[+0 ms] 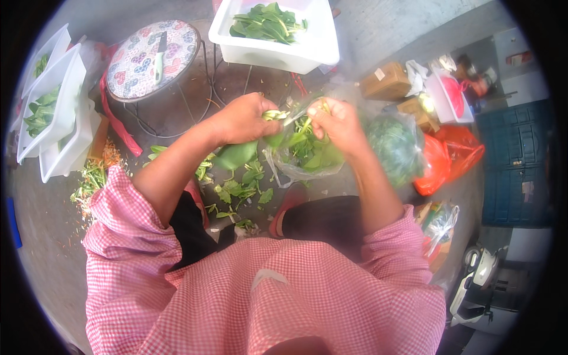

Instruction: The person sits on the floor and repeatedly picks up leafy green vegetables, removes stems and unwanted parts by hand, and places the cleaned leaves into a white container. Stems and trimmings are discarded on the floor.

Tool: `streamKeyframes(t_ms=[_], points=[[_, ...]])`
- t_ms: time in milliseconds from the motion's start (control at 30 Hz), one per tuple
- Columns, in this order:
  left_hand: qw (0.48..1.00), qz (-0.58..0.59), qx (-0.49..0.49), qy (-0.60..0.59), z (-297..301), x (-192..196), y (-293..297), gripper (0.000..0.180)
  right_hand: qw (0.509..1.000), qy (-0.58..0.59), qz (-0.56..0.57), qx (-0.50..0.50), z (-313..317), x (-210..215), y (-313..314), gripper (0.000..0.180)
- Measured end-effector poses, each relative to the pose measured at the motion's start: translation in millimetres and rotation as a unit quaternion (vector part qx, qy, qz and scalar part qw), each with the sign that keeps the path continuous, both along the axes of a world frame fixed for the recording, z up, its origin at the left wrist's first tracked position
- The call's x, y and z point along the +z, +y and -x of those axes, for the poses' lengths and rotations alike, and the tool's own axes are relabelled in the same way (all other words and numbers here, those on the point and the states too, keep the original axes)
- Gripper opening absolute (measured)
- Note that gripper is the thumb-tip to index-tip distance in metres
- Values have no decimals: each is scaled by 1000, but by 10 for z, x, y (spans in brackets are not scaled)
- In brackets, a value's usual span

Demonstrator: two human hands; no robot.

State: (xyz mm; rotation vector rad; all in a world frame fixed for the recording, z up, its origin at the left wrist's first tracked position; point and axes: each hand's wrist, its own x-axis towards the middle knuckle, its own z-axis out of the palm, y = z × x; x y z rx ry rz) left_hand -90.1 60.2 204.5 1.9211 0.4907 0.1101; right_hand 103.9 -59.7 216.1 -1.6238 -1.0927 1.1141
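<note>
Two hands in view, both grips narrow: leafy stems (274,115) held in L hand (242,118), thin stem (325,106) pinched in R hand (338,121), just above clear bag (290,172) w/ greens (313,155) inside. Loose leaves (241,189) strewn on floor (47,242) btwn shoes (289,204). Knife (159,64) laid on round stool (127,71), upper L; leaf-filled white tub (275,54) set nr it.

Even, fairly bright light, direction hard to tell; shadows soft. White rectangular plastic bin (272,56) nearly blown out, dark blue-green panelled doors (512,171) dim. Milky haze around bare right hand (339,124) (slight blur there too). Black fisheye vignette, edges bent, rim detail smeared.
</note>
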Motion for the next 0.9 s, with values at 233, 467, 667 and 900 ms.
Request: streamKeyframes(t_ms=[233,467,667,900], points=[[949,276,75,-134,-149,-82,-260,26,992,85,-57,-69,209,-42,91,14],[977,208,42,27,-47,26,-100,21,962,-268,-41,34,27,-135,24,13],[963,39,210,-164,-354,788,430,29,991,-116,45,45,110,-417,6,28],[898,-260,341,-100,-932,952,1624,61,982,189,-23,3,136,-105,230,29]])
